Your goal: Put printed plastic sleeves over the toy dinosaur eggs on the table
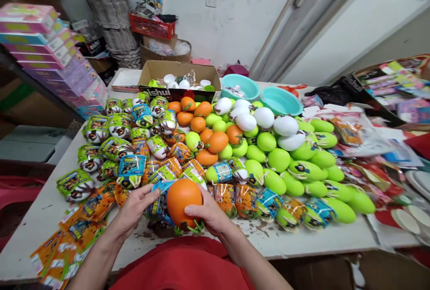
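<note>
Close in front of my body, my right hand [210, 213] grips an orange plastic egg [184, 200], thumb across its front. Bits of green and brown show at the egg's lower end. My left hand [139, 207] pinches a blue printed wrapper [161, 198] at the egg's left side. How far the wrapper reaches around the egg is hidden. Just beyond my hands lie wrapped eggs [131, 169] in green, blue and orange printed film. To the lower left, loose orange wrappers [72, 240] lie fanned out on the table.
Bare green eggs [278, 160], white eggs [264, 118] and orange eggs [203, 109] are heaped across the white table [43, 209]. Behind them stand a cardboard box [179, 75] and two turquoise basins [281, 101]. Stacked boxes [63, 61] rise at left; plastic bags [356, 128] lie at right.
</note>
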Action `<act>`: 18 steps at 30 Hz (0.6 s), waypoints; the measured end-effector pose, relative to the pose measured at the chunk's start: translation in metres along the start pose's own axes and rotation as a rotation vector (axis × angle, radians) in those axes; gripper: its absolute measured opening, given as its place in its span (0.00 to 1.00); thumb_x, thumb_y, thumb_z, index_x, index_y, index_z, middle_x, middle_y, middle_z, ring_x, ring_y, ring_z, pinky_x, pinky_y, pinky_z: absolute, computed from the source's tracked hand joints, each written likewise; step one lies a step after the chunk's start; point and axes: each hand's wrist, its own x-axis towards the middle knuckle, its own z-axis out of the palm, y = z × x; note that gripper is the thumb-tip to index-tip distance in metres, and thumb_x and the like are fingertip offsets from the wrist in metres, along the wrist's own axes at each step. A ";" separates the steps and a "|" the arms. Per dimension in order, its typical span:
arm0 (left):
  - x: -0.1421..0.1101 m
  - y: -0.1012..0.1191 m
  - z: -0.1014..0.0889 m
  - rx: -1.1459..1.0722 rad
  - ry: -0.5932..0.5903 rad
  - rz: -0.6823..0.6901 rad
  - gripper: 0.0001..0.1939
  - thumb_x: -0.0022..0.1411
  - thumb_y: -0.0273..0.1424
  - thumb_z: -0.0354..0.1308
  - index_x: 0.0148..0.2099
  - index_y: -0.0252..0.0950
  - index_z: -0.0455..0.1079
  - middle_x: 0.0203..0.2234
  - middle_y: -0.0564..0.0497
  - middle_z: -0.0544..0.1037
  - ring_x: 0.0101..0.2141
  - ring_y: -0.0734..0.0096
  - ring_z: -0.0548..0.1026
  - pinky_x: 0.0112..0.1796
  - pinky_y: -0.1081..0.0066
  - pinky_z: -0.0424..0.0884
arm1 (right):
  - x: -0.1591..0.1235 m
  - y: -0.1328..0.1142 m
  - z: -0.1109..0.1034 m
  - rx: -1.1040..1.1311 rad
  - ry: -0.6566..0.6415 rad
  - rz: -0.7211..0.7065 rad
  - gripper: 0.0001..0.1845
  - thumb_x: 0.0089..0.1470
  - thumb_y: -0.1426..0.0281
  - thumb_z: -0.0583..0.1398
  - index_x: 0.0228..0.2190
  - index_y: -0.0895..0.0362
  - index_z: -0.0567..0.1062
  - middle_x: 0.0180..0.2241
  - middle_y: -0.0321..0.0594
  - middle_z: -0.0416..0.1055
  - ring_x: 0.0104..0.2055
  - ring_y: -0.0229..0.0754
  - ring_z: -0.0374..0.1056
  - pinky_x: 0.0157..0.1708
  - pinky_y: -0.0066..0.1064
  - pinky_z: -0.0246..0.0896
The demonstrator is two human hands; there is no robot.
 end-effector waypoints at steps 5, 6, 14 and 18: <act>0.016 -0.009 0.014 0.004 0.148 0.046 0.16 0.48 0.43 0.67 0.34 0.36 0.77 0.29 0.52 0.79 0.33 0.66 0.72 0.36 0.72 0.69 | -0.010 0.002 -0.011 -0.009 0.067 0.013 0.39 0.31 0.67 0.73 0.48 0.55 0.68 0.42 0.39 0.73 0.41 0.46 0.70 0.41 0.37 0.66; 0.019 -0.009 0.017 -0.017 0.172 0.051 0.15 0.47 0.42 0.67 0.33 0.36 0.76 0.29 0.52 0.79 0.32 0.67 0.72 0.35 0.73 0.69 | -0.012 0.003 -0.013 -0.004 0.080 0.016 0.39 0.31 0.67 0.73 0.47 0.55 0.68 0.42 0.39 0.74 0.40 0.46 0.71 0.40 0.37 0.66; 0.022 0.004 0.033 -0.283 0.001 -0.069 0.19 0.48 0.41 0.68 0.41 0.36 0.77 0.32 0.49 0.81 0.32 0.68 0.76 0.37 0.71 0.72 | -0.028 -0.009 -0.062 0.083 0.361 -0.081 0.33 0.38 0.62 0.70 0.46 0.60 0.69 0.39 0.45 0.76 0.37 0.47 0.74 0.38 0.39 0.69; 0.028 -0.004 0.024 -0.224 0.169 -0.055 0.21 0.43 0.41 0.71 0.38 0.36 0.78 0.33 0.49 0.81 0.34 0.68 0.76 0.33 0.75 0.70 | -0.022 -0.047 -0.135 -0.016 0.741 -0.171 0.31 0.42 0.55 0.67 0.44 0.62 0.71 0.33 0.46 0.78 0.30 0.47 0.75 0.31 0.38 0.72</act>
